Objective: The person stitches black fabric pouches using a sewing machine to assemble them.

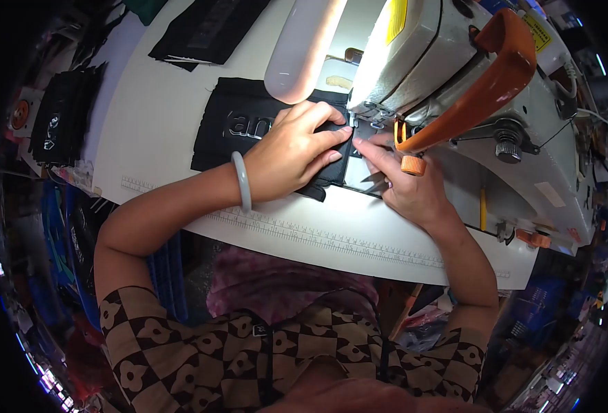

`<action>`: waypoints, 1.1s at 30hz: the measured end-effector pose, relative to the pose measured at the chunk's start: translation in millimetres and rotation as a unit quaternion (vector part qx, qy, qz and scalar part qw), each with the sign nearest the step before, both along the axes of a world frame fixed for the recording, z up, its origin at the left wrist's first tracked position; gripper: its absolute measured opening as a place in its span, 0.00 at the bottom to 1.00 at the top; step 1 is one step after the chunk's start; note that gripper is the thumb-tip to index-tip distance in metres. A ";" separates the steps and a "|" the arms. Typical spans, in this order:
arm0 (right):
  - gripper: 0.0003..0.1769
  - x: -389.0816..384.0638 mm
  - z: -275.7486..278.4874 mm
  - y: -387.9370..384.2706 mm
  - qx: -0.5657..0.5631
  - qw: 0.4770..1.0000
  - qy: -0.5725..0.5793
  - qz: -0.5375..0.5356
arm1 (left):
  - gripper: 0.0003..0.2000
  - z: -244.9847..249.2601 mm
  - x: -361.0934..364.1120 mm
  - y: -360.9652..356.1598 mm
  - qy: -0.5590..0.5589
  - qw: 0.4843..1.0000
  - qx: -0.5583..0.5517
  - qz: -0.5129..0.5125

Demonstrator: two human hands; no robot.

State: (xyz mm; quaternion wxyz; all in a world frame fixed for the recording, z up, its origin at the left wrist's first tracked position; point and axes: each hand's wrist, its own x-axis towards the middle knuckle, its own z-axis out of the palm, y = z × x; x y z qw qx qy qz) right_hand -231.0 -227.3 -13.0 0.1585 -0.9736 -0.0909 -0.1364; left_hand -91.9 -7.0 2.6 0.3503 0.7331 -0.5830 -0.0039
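A black fabric piece (218, 113) with pale lettering lies on the white sewing table, its right edge at the needle area of the sewing machine (414, 55). My left hand (300, 148), a pale bangle at its wrist, grips the fabric with bent fingers pressed down along that edge. Across from it, my right hand (411, 182) has its index finger stretched to the fabric edge, just below the presser foot (353, 120). Its other fingers curl round something with a dark, blade-like tip; I cannot make out what it is. The fabric under my left palm is hidden.
A white lamp (304, 51) hangs over the fabric. The machine's orange lever (510, 69) arches at right. More black pieces (207, 31) lie at the back, and a black stack (63, 117) stands left. A printed ruler (304, 234) runs along the table's front edge.
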 end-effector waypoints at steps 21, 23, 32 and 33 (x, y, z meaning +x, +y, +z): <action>0.26 -7.9 14.2 0.9 0.061 0.992 0.005 0.115 | 0.11 -2.2 16.8 7.1 -0.016 0.989 0.031 -0.145; 0.26 -5.0 12.6 -0.4 0.067 0.991 0.003 0.112 | 0.10 -0.7 21.4 4.1 -0.019 0.988 0.038 -0.149; 0.42 -0.5 -2.0 -8.6 -0.013 0.998 0.065 0.020 | 0.09 2.6 48.7 -16.5 -0.044 0.990 0.023 -0.132; 0.43 -0.6 -7.2 -10.3 0.004 0.997 0.078 0.001 | 0.09 4.6 51.8 -18.2 -0.067 0.989 0.009 -0.132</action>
